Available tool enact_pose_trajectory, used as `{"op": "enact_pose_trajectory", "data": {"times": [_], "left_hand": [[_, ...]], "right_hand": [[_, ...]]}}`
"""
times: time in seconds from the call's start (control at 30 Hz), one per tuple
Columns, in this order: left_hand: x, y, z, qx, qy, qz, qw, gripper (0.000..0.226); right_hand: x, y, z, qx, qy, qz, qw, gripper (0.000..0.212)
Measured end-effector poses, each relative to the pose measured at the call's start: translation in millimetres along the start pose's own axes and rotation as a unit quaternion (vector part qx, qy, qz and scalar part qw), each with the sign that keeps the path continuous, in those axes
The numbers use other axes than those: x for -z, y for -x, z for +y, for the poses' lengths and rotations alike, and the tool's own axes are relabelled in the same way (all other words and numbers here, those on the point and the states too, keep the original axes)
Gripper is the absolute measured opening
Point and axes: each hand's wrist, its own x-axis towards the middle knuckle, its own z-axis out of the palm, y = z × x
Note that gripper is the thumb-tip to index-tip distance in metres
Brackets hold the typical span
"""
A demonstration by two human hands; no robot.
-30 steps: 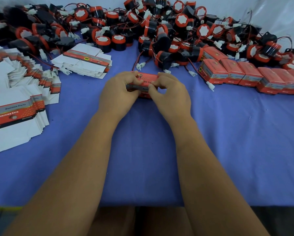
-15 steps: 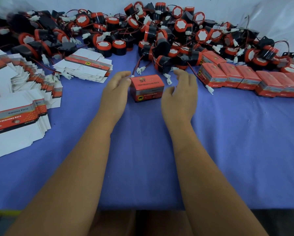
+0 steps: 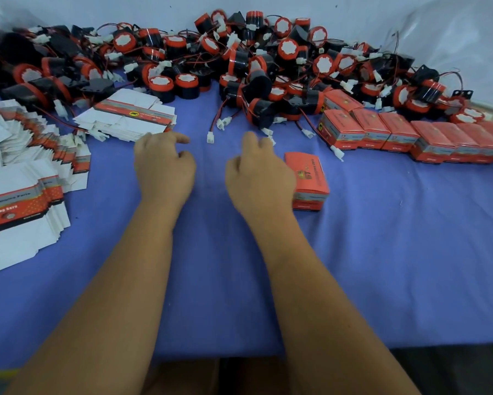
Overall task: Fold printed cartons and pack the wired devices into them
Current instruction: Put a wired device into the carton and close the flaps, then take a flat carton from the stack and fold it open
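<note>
A closed red printed carton (image 3: 308,178) lies on the blue cloth just right of my right hand (image 3: 258,173). That hand hovers with loosely curled fingers and holds nothing. My left hand (image 3: 164,166) is beside it, about a hand's width to the left, fingers also loosely curled and empty. Behind both hands sprawls a big heap of black-and-red wired devices (image 3: 239,64) with white plugs. A small stack of flat cartons (image 3: 131,116) lies just beyond my left hand.
A row of several closed red cartons (image 3: 410,135) runs along the right, behind the single carton. Large fanned stacks of flat white-and-red cartons (image 3: 20,181) fill the left side. Loose wires with white plugs (image 3: 219,124) lie between the heap and my hands.
A second ago both hands held the carton and closed it. They let go, and the carton now lies to the right of my right hand, turned end-on. Both hands are empty.
</note>
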Motion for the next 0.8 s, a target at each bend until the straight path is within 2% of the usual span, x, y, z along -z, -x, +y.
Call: {"op": "enact_pose_trajectory", "data": {"times": [0.03,0.13,0.2,0.27,0.33,0.4,0.47,0.6,0.73,0.8], "left_hand": [[-1.5,2.0,3.5,0.001,-0.011,0.013,1.000,0.038],[-7.4,6.6,5.1,0.003,-0.014,-0.019,1.000,0.034],[-5.3,2.4,0.8,0.023,-0.026,-0.042,0.999,0.033],[-8.2,4.1,0.0,0.024,-0.039,-0.047,0.998,0.033],[-10.3,4.0,-0.9,0.027,-0.051,-0.054,0.997,0.034],[-10.5,3.1,-0.7,0.029,-0.067,-0.060,0.996,0.036],[-10.8,3.0,1.5,0.030,-0.081,-0.055,0.995,0.040],[-11.4,-2.0,4.2,0.035,-0.109,-0.064,0.991,0.052],[-8.4,-16.3,-0.4,0.071,-0.144,-0.094,0.983,0.068],[-6.0,-22.9,-4.2,0.096,-0.165,-0.136,0.972,0.073]], "right_hand": [[1.4,-4.3,11.3,-0.049,0.028,0.003,0.998,0.032],[6.2,-13.1,45.3,-0.176,0.104,-0.013,0.979,0.025],[10.4,-16.9,62.4,-0.254,0.118,-0.076,0.957,0.040],[10.5,-16.5,70.4,-0.279,0.129,-0.120,0.944,0.052],[7.3,-15.3,69.7,-0.247,0.126,-0.118,0.953,0.046],[2.3,-13.9,62.4,-0.184,0.113,-0.091,0.972,0.035],[-3.6,-11.5,50.8,-0.111,0.096,-0.079,0.986,0.034],[-11.9,-6.6,33.9,0.013,0.075,-0.116,0.990,0.032],[-11.2,-8.6,36.6,0.017,0.018,-0.132,0.991,0.034],[-12.1,-8.8,37.6,0.014,0.003,-0.131,0.991,0.033]]}}
